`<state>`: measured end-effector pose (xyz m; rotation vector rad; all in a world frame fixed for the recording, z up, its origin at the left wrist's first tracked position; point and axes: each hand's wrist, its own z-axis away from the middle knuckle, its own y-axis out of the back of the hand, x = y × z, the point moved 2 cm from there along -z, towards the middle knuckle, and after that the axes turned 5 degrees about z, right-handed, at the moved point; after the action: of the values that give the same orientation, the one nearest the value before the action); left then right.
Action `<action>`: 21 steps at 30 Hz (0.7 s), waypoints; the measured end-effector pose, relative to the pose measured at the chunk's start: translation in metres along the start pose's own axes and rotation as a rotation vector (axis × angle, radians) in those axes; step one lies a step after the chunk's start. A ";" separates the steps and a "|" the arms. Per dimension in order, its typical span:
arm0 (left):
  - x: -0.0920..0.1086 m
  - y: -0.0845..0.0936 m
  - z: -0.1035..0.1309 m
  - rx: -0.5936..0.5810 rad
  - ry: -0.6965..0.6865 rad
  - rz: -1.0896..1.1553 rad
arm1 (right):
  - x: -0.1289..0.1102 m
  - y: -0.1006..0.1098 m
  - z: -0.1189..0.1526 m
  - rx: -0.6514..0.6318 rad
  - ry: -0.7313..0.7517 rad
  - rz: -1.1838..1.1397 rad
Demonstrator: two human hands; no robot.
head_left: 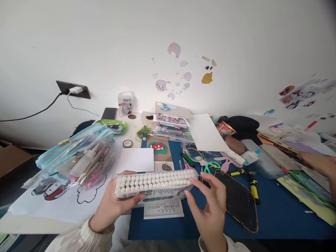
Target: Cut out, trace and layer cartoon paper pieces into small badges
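Note:
A clear-wrapped pack of markers (157, 182), with rows of white round ends facing up, is held above the table in front of me. My left hand (115, 196) grips its left end, thumb along the front face and fingers behind. At the right end is my right hand (210, 203), its thumb and fingertips pinching the corner of the pack. Below the pack lies a small white printed booklet (164, 210) on the blue table surface (147, 229). A black board with a gold rim (237, 201) rests just right of my right hand.
Clear pouches of tools (89, 157) lie on drawn paper at left. A roll of tape (127, 143), green-handled scissors (210, 165) and yellow-black pliers (254, 189) are farther back. Another person's hand (319, 162) reaches over papers at right. Cut-outs stick to the wall.

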<state>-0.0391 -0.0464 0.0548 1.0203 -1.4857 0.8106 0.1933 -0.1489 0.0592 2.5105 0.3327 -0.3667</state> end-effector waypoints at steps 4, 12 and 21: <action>-0.001 0.000 0.000 0.009 -0.002 -0.001 | 0.013 -0.005 -0.015 -0.149 -0.055 -0.151; -0.002 0.001 -0.001 0.012 0.018 0.020 | 0.044 -0.032 -0.023 -0.694 -0.495 -0.826; -0.003 -0.001 -0.004 0.033 0.015 0.082 | 0.051 -0.043 -0.010 -0.692 -0.583 -0.894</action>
<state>-0.0365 -0.0423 0.0522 0.9808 -1.5141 0.9011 0.2294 -0.1006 0.0289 1.3810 1.1037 -1.0736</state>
